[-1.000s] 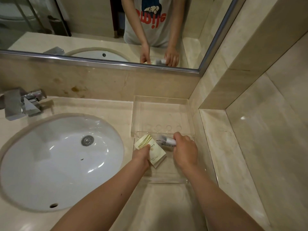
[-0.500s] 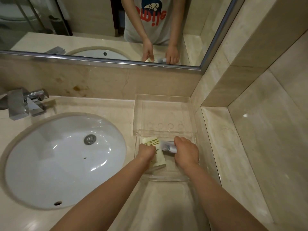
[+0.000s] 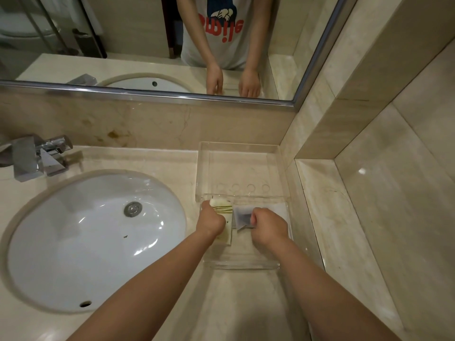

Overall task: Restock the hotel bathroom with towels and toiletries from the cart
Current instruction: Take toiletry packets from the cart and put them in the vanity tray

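**Both hands on toiletry packs in the tray**

A clear acrylic tray (image 3: pixel 238 145) sits on the beige marble tabletop (image 3: pixel 138 161), between the sink (image 3: pixel 96 239) and the side wall. A low divider splits it into a rear part, marked with four small rings, and a front part nearer the person.

Both toiletry items lie in the front part, side by side. The packet (image 3: pixel 223 208) is a flat cream rectangle with green and gold stripes across its far end. It runs lengthwise away from the person along the tray's left side. The left hand (image 3: pixel 213 222) covers its middle with fingers curled down over it, gripping it, so only the two ends show.

Just to its right is the sachet (image 3: pixel 241 216), pale grey with a darker patch, its near edge creased. The right hand (image 3: pixel 269 226) is closed on it, pinching its right side. A white sheet shows under the hand toward the tray's right wall.

A chrome tap (image 3: pixel 34 156) stands behind the sink, and the mirror (image 3: pixel 138 40) above reflects both forearms
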Tool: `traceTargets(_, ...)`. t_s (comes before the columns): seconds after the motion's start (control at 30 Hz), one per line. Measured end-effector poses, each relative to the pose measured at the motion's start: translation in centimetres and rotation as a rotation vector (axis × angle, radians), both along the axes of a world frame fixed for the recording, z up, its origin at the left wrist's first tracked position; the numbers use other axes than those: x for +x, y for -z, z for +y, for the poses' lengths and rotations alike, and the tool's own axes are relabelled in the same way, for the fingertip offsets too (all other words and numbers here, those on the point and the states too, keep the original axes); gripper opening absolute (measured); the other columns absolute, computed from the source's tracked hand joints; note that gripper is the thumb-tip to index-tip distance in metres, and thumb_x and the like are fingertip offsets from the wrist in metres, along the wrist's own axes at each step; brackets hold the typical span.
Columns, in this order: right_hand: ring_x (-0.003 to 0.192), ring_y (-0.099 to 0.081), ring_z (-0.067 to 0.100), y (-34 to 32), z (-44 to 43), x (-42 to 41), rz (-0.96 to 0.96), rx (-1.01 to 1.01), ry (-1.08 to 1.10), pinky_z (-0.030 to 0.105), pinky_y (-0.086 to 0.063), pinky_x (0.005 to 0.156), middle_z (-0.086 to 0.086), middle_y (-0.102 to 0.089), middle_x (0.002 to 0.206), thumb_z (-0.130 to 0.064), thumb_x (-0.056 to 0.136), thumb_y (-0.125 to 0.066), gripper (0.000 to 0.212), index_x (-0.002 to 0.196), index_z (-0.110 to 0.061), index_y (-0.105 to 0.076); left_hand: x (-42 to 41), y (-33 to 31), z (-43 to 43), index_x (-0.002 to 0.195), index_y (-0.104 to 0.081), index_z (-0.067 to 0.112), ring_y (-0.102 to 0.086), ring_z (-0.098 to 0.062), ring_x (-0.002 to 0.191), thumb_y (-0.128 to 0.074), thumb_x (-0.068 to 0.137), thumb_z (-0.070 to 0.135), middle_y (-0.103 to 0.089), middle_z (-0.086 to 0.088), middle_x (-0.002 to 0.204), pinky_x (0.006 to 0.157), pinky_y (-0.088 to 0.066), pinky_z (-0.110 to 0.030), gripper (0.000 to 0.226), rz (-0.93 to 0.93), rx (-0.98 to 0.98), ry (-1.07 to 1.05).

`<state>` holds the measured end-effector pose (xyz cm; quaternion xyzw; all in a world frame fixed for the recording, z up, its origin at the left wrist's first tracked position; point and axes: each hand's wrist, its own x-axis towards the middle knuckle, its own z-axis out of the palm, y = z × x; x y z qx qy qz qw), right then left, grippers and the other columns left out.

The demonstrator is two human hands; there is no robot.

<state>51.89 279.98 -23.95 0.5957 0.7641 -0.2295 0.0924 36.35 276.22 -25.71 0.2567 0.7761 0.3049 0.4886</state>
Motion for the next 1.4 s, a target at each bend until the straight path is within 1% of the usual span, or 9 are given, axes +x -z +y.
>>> traceTargets(0.13,0.078,-0.058,0.017,0.2,-0.7,-1.0,0.245,-0.115,-0.027,0.025,-0.036,0.057,-0.011,-0.055,0.078,-0.033,0.07,-0.067,0.024,0.085,-0.029,-0.048,-0.3,1.1,-0.1,0.115,-0.056,0.01,-0.065,-0.026,0.091,-0.049,0.075,0.0,-0.068,-0.01,0.101,0.076,-0.055,-0.036,0.042,0.039,0.035,0.011)
traceTargets(0.33,0.116,-0.043,0.011,0.3,-1.9,-2.2,0.147,0.058,-0.267,0.031,-0.043,0.089,-0.01,-0.034,0.127,-0.064,0.055,-0.075,0.098,0.14,-0.032,-0.038,-0.9,0.2,-0.6,0.107,-0.061,0.012,-0.065,-0.023,0.09,-0.053,0.081,0.004,-0.068,-0.003,0.097,0.077,-0.053,-0.034,0.028,0.098,0.072,0.039)
traceTargets(0.57,0.123,-0.035,0.017,0.7,-1.9,-2.7,0.085,0.143,-0.355,0.034,-0.037,0.101,-0.009,-0.036,0.141,-0.06,0.063,-0.069,0.084,0.137,-0.028,-0.046,-1.0,-0.3,-1.2,0.139,-0.035,0.005,-0.062,-0.027,0.099,-0.052,0.093,0.016,-0.061,-0.009,0.113,0.08,-0.048,-0.032,0.05,0.178,0.052,0.093)
traceTargets(0.73,0.126,-0.035,0.018,1.0,-1.6,-3.0,0.079,0.144,-0.338,0.034,-0.036,0.102,-0.007,-0.035,0.141,-0.055,0.063,-0.072,0.082,0.136,-0.027,-0.047,-0.7,-0.2,-1.8,0.138,-0.039,0.014,-0.06,-0.023,0.107,-0.05,0.087,0.014,-0.055,-0.006,0.133,0.083,-0.052,-0.036,0.052,0.37,0.143,0.234)
traceTargets(0.87,0.124,-0.036,0.019,1.1,-1.5,-2.7,0.073,0.153,-0.357,0.033,-0.036,0.101,-0.006,-0.033,0.141,-0.042,0.068,-0.073,0.082,0.141,-0.026,-0.039,-0.4,0.0,-3.1,0.146,-0.031,0.017,-0.051,-0.021,0.12,-0.055,0.087,0.01,-0.028,-0.003,0.152,0.083,-0.049,-0.032,0.064,0.586,0.208,0.35)
traceTargets(1.07,0.115,-0.045,0.019,1.4,-1.4,-1.7,0.113,0.198,-0.317,0.028,-0.04,0.088,-0.003,-0.043,0.128,-0.004,0.077,-0.058,0.058,0.131,-0.022,-0.044,-1.1,0.5,-3.4,0.119,-0.06,0.015,-0.048,-0.024,0.117,-0.062,0.08,0.019,-0.052,-0.003,0.121,0.092,-0.042,-0.027,0.039,0.825,0.5,0.544)
traceTargets(1.2,0.104,-0.05,0.019,1.1,-1.2,-1.7,0.068,0.185,-0.184,0.028,-0.04,0.073,-0.002,-0.05,0.117,0.001,0.081,-0.053,0.044,0.119,-0.02,-0.046,-0.6,1.0,-3.7,0.123,-0.049,0.017,-0.038,-0.02,0.118,-0.066,0.067,0.039,-0.044,0.0,0.122,0.107,-0.028,-0.025,0.062,0.83,0.344,0.846)
traceTargets(1.3,0.081,-0.052,0.021,0.9,-1.1,-1.2,0.01,0.174,-0.147,0.031,-0.039,0.064,-0.001,-0.058,0.098,-0.003,0.086,-0.048,0.028,0.107,-0.02,-0.043,-0.5,1.7,-3.6,0.122,-0.049,0.013,-0.038,-0.026,0.124,-0.066,0.069,0.022,-0.044,-0.005,0.127,0.116,-0.021,-0.035,0.055,0.949,0.335,0.937)
traceTargets(1.4,0.071,-0.048,0.021,0.9,-0.8,-0.9,-0.034,0.196,-0.155,0.03,-0.035,0.059,-0.003,-0.053,0.084,-0.003,0.085,-0.043,0.028,0.108,-0.019,-0.043,-1.2,2.1,-3.1,0.1,-0.066,0.016,-0.051,-0.026,0.113,-0.08,0.052,0.01,-0.062,-0.002,0.112,0.103,-0.044,-0.036,0.05,1.007,0.422,0.934)
